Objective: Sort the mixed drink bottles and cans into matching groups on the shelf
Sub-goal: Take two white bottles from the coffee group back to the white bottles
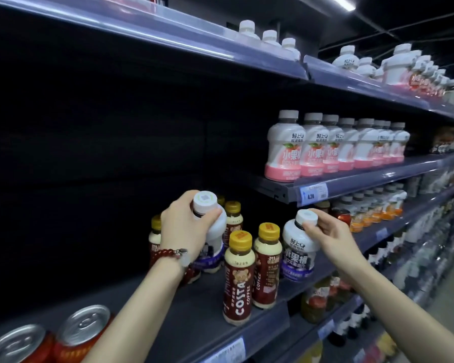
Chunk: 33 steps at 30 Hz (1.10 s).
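Observation:
My left hand [186, 226] grips the neck of a white bottle with a purple label [212, 231], tilted, above the dark shelf [199, 305]. My right hand [325, 231] pinches the white cap of a second white and purple bottle [298, 250], which stands upright on the same shelf. Between and around them stand several brown Costa coffee bottles with yellow caps [239, 276]. Two red cans [81, 331] sit at the shelf's near left. A red bead bracelet is on my left wrist.
A row of white and pink bottles [325, 148] fills the shelf above on the right, over a price tag [313, 193]. White and orange bottles [372, 208] and a red can [341, 214] stand further right. More bottles line the top shelf [273, 72] and lower shelves.

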{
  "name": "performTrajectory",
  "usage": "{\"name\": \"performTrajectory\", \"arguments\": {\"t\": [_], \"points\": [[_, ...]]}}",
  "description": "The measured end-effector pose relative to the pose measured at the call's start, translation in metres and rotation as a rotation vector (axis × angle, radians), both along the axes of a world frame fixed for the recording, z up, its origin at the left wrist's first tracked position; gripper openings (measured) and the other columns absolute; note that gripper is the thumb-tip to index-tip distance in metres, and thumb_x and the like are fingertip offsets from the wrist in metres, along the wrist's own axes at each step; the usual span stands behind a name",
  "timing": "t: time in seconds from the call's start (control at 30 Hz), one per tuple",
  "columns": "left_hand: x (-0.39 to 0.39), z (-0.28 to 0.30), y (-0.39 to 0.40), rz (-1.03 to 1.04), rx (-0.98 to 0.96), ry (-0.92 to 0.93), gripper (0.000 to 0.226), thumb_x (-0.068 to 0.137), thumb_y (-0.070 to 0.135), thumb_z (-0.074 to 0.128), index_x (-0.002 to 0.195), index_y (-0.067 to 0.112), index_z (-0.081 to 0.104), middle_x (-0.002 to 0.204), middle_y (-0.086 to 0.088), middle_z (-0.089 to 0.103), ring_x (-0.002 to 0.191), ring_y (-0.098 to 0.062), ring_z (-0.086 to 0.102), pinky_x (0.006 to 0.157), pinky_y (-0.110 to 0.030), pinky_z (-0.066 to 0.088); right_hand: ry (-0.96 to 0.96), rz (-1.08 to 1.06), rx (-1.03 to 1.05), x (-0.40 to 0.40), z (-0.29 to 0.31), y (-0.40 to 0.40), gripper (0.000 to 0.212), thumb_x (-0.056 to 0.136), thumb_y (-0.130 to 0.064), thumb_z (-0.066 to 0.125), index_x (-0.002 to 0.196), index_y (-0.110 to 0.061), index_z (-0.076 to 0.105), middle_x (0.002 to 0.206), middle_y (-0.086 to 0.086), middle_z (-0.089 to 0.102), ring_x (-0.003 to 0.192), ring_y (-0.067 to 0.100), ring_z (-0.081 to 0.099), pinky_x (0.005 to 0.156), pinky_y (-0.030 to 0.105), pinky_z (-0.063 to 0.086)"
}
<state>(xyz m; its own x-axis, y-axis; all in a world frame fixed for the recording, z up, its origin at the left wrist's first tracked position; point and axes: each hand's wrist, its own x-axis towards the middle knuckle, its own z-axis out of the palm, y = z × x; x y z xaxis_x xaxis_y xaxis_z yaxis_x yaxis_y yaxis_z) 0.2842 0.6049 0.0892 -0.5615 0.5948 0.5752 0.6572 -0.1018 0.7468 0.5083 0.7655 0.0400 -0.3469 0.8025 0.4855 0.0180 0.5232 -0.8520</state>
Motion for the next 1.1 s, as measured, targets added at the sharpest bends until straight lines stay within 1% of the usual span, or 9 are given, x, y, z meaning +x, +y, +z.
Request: {"name": "performTrajectory", "arguments": {"t": [0.17,0.23,0.33,0.5,0.63,0.73,0.9,0.97,1.1], "points": [[0.003,0.008,-0.031,-0.030,0.005,-0.004,0.030,0.078,0.030,0.070,0.107,0.021,0.067,0.096,0.008,0.070,0.092,-0.009,0.060,0.069,-0.013,0.042,-0.007,-0.058,0.012,0.019,0.010,-0.043,0.022,0.091,-0.014,0.061,0.094,-0.033,0.071,0.094,-0.012,0.078,0.093,0.009,0.071,0.079,0.030,0.053],[0.004,0.011,-0.046,-0.067,0.002,-0.013,0.030,0.078,0.031,0.070,0.106,0.021,0.068,0.097,0.008,0.070,0.093,-0.009,0.062,0.073,-0.018,0.045,-0.009,-0.056,0.007,0.019,0.019,-0.064,0.020,0.092,-0.015,0.060,0.097,-0.031,0.071,0.095,-0.008,0.078,0.092,0.011,0.072,0.075,0.029,0.053],[0.001,0.015,-0.071,-0.151,0.003,-0.054,0.028,0.076,0.031,0.072,0.103,0.024,0.070,0.095,0.011,0.072,0.094,-0.004,0.064,0.081,-0.024,0.050,-0.016,-0.034,0.011,0.010,0.034,-0.097,0.018,0.092,-0.015,0.060,0.100,-0.028,0.070,0.101,0.000,0.077,0.093,0.017,0.073,0.078,0.034,0.056],[-0.015,0.021,-0.126,-0.278,0.007,-0.169,0.025,0.074,0.029,0.075,0.098,0.025,0.073,0.095,0.009,0.075,0.095,-0.006,0.068,0.089,-0.037,0.055,0.033,0.088,-0.015,-0.028,0.055,-0.154,0.018,0.091,-0.013,0.059,0.104,-0.019,0.071,0.095,0.001,0.079,0.088,0.014,0.073,0.069,0.019,0.058],[-0.037,0.025,-0.182,-0.292,0.009,-0.198,0.021,0.075,0.028,0.075,0.095,0.025,0.074,0.095,0.007,0.076,0.095,-0.008,0.070,0.090,-0.041,0.055,0.069,0.259,-0.030,-0.071,0.074,-0.205,0.027,0.073,-0.032,0.066,0.095,-0.019,0.075,0.090,0.000,0.080,0.080,0.012,0.074,0.063,0.019,0.058],[-0.060,0.028,-0.230,-0.257,0.002,-0.185,0.020,0.076,0.029,0.074,0.095,0.024,0.074,0.094,0.004,0.076,0.095,-0.012,0.070,0.090,-0.044,0.055,0.063,0.386,-0.005,-0.108,0.088,-0.243,0.037,0.060,-0.044,0.067,0.092,-0.027,0.078,0.091,0.002,0.080,0.078,0.014,0.076,0.059,0.019,0.058],[-0.096,0.036,-0.318,-0.101,0.028,-0.166,0.016,0.076,0.026,0.074,0.091,0.022,0.075,0.092,0.004,0.077,0.092,-0.011,0.071,0.086,-0.038,0.056,0.062,0.601,0.051,-0.173,0.107,-0.305,0.033,0.060,-0.045,0.066,0.088,-0.031,0.079,0.086,0.003,0.080,0.072,0.018,0.076,0.058,0.025,0.060],[-0.108,0.039,-0.352,-0.032,0.049,-0.159,0.014,0.076,0.022,0.074,0.089,0.020,0.075,0.090,0.002,0.077,0.089,-0.012,0.072,0.083,-0.033,0.057,0.070,0.696,0.044,-0.201,0.112,-0.328,0.031,0.061,-0.044,0.066,0.085,-0.029,0.079,0.084,0.004,0.079,0.071,0.017,0.076,0.057,0.024,0.060],[-0.127,0.042,-0.408,0.114,0.068,-0.131,0.015,0.075,0.020,0.075,0.090,0.021,0.075,0.090,0.002,0.078,0.089,-0.012,0.072,0.085,-0.035,0.058,0.044,0.824,-0.010,-0.264,0.117,-0.366,0.028,0.074,-0.037,0.064,0.085,-0.016,0.078,0.080,0.003,0.078,0.074,0.014,0.073,0.065,0.025,0.059]]}}
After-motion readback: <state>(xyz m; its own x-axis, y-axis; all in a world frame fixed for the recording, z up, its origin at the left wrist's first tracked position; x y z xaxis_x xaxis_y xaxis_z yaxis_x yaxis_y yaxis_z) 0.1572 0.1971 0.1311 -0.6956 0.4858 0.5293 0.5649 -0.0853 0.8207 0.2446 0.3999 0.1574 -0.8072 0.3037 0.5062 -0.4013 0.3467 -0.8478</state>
